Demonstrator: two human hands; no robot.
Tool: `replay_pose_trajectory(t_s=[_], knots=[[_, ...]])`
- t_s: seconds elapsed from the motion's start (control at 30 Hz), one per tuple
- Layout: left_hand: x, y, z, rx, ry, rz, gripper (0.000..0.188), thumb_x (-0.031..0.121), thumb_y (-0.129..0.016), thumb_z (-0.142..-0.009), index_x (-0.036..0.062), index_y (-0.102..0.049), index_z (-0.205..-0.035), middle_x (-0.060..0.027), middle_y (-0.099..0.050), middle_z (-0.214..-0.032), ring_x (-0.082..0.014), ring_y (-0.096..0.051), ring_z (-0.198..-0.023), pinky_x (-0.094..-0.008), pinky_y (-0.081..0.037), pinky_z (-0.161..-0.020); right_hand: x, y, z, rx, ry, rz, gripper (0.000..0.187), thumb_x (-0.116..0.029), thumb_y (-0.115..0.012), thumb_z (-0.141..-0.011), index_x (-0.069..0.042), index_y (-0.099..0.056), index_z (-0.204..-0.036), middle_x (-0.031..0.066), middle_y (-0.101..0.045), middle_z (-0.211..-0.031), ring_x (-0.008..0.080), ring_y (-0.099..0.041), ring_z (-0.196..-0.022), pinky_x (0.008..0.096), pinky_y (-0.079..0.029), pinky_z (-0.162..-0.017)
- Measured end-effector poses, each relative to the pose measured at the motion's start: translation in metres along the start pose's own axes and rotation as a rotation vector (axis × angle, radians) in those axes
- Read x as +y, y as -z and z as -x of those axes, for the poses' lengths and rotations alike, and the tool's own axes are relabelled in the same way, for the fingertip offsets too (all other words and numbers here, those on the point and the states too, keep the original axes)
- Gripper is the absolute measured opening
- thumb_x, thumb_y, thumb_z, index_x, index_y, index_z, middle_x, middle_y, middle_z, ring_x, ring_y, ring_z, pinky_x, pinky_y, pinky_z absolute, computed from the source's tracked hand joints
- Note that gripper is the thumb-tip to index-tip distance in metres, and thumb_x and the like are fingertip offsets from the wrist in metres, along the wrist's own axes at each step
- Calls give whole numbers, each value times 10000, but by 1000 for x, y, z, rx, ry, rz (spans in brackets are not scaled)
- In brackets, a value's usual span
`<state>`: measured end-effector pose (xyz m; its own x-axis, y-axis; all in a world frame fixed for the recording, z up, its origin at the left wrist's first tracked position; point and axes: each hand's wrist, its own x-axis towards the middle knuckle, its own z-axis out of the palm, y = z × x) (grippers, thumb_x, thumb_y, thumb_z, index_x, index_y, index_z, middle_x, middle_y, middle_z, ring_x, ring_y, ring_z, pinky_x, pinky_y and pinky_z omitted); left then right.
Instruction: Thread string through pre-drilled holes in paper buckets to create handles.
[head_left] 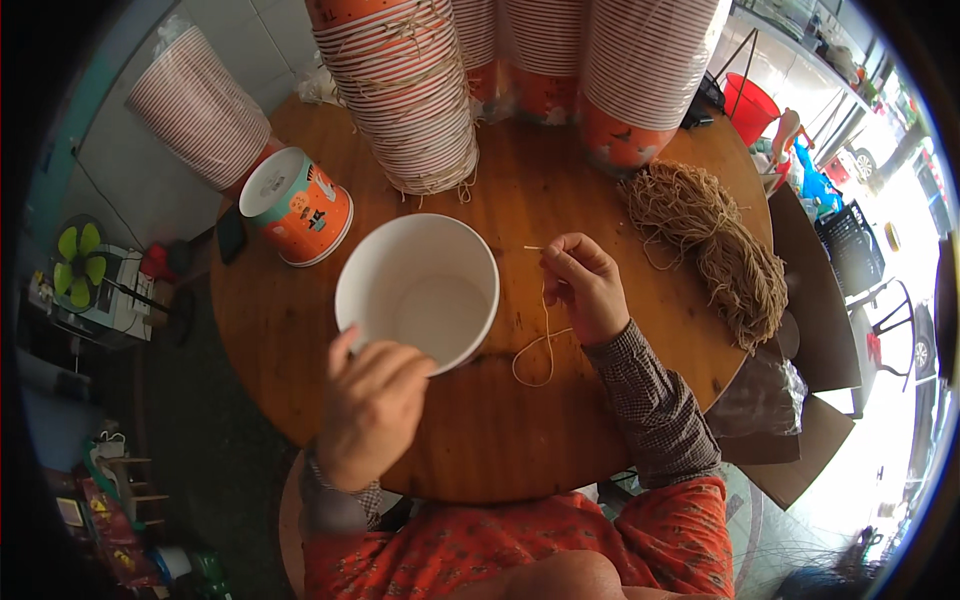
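Note:
A white-lined paper bucket point(417, 270) stands mouth up on the round wooden table in front of me. My left hand point(375, 405) is at its near rim, slightly blurred, with bent fingers over the edge. To the right of the bucket, my right hand point(586, 285) pinches a thin tan string point(548, 343) between thumb and fingers. A short end of that string sticks out leftward from the pinch. The rest hangs down and lies in a loop on the wood. Part of the bucket's near rim is hidden behind my left hand.
A bundle of tan string point(715, 250) lies at the table's right. Behind stands a tall stack of string-tied buckets point(405, 100), beside plastic-wrapped stacks point(640, 90). An upside-down orange bucket point(305, 215) and another wrapped stack point(205, 110) are at left. A cardboard box point(810, 440) adjoins the right edge.

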<state>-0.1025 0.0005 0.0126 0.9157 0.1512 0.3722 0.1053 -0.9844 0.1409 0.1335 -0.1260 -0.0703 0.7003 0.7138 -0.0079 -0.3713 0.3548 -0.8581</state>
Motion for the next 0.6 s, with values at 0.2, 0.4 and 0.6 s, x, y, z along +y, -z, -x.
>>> replay_pose_trajectory(t_s=[0.2, 0.4, 0.6], knots=[[16, -13, -15, 189, 99, -33, 556, 282, -774, -758, 35, -544, -1200, -97, -622, -1033, -247, -596, -991, -478, -371, -981, 4, -13, 9, 10, 140, 118, 60, -93, -627, -915, -48, -595, -894, -1, -603, -766, 72, -586, -632, 218, -495, -538], [16, -50, -36, 135, 123, -19, 286, 186, -755, -778, 24, -625, -975, -108, -644, -815, -281, -620, -770, -401, -439, -825, 11, -17, 19, -37, 171, 154, 64, -72, -596, -935, -15, -578, -956, 35, -646, -865, 101, -652, -769, 232, -541, -623], [24, -65, -41, 492, 179, 410, 105, 34, -667, -856, -1, -614, -940, -103, -632, -781, -211, -613, -661, -315, -487, -598, 2, -34, 31, -66, 477, 62, 77, -24, -540, -955, 34, -556, -1003, 127, -624, -1125, 174, -655, -967, 282, -542, -805]])
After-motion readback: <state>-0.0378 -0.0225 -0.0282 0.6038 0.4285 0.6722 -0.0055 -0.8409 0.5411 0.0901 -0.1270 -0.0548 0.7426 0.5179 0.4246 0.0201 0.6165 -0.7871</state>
